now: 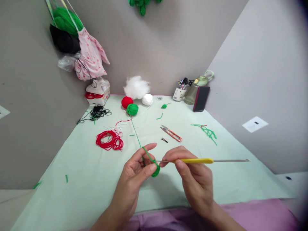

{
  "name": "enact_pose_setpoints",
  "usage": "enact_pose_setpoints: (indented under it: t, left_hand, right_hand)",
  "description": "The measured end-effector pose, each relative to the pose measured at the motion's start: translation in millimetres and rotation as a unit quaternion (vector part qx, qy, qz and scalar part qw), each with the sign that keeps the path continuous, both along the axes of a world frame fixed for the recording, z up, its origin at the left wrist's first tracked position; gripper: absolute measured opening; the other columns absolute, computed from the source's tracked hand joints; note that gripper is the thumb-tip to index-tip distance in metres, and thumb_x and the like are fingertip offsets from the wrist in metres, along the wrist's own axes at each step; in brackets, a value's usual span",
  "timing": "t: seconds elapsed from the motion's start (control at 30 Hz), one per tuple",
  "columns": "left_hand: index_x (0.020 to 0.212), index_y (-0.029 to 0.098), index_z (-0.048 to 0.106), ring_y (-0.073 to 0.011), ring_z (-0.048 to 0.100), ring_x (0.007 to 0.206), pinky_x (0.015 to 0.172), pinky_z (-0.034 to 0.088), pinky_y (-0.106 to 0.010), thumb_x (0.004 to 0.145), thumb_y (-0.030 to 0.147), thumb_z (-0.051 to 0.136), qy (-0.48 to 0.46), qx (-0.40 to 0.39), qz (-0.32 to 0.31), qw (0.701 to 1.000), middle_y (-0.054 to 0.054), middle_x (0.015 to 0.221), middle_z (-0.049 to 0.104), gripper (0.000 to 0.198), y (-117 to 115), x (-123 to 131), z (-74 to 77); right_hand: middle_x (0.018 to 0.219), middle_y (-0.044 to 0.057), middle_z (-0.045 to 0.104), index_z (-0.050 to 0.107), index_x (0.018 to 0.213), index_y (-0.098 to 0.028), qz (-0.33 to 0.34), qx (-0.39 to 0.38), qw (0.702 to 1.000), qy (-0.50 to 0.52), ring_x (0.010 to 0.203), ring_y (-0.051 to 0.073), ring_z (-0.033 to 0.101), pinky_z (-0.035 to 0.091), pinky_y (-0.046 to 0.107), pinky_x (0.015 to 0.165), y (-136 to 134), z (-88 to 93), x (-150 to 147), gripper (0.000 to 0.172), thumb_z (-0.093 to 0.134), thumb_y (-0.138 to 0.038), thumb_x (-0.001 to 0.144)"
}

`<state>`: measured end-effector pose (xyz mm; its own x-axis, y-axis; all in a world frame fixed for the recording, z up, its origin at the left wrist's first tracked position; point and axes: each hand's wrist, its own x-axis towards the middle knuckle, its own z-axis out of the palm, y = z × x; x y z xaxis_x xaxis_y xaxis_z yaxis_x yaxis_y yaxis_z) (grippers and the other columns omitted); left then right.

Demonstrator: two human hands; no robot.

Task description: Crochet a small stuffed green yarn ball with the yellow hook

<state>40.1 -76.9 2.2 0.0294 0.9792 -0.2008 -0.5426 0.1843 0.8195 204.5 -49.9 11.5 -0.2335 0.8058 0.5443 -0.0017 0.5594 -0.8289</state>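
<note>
Between thumb and fingers, my left hand (134, 176) pinches a small green crochet piece (156, 171). Green yarn runs over its raised index finger and back to a green yarn ball (132, 109). My right hand (196, 178) is closed around the yellow handle of a double-ended crochet hook (196, 161). One metal end of the hook meets the top of the crochet piece; the other points right, in the air. Whether the tip is inside a stitch is too small to tell. Both hands are above the front of the pale green tabletop (91, 183).
Orange thread snips (172, 133) lie beyond my hands, beside a small dark clip (164, 140). Red yarn coils (109, 140) are at left, with black yarn (97, 112) behind. White stuffing (136, 87), a phone (201, 99) and a bottle (192, 93) stand along the back.
</note>
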Motion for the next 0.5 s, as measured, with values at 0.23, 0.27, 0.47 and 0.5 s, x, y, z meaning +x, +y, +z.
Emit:
enact_pose_setpoints:
  t: [0.23,0.27,0.47,0.5]
  left_hand:
    - [0.137,0.034,0.070,-0.0164,0.054,0.084,0.093,0.044,-0.038,0.083,0.028,0.083,-0.010,0.004,-0.027,1.000,0.001,0.088,0.059,0.056,-1.8,-2.3,1.3]
    - [0.138,0.035,0.069,-0.0159,0.054,0.083,0.093,0.045,-0.038,0.083,0.027,0.083,-0.014,0.007,-0.029,0.999,0.001,0.087,0.059,0.057,-2.1,-2.5,1.7]
    - [0.145,0.037,0.062,-0.0164,0.058,0.084,0.088,0.045,-0.033,0.082,0.025,0.084,-0.022,0.031,-0.066,0.997,0.001,0.086,0.063,0.067,-1.9,-4.8,0.8]
    - [0.146,0.037,0.060,-0.0164,0.058,0.083,0.087,0.045,-0.033,0.082,0.025,0.084,-0.021,0.029,-0.068,0.997,0.002,0.085,0.063,0.070,-1.9,-4.8,1.1]
  right_hand:
    - [0.090,0.004,0.070,0.075,0.103,-0.023,0.056,-0.074,0.994,0.051,0.083,0.018,0.069,0.056,0.033,0.077,5.6,-3.9,1.1,0.022,0.053,-0.023,0.106]
    - [0.090,0.004,0.069,0.075,0.102,-0.022,0.067,-0.092,0.992,0.062,0.082,0.017,0.069,0.056,0.032,0.077,6.7,-5.2,1.4,0.021,0.054,-0.024,0.106]
    - [0.083,0.004,0.070,0.076,0.093,-0.020,0.100,-0.178,0.971,0.127,0.072,0.017,0.070,0.059,0.031,0.068,10.6,-9.0,1.5,0.021,0.063,-0.034,0.101]
    - [0.082,0.004,0.071,0.076,0.095,-0.020,0.100,-0.190,0.967,0.134,0.070,0.017,0.070,0.059,0.031,0.067,10.6,-8.8,1.1,0.020,0.065,-0.036,0.100]
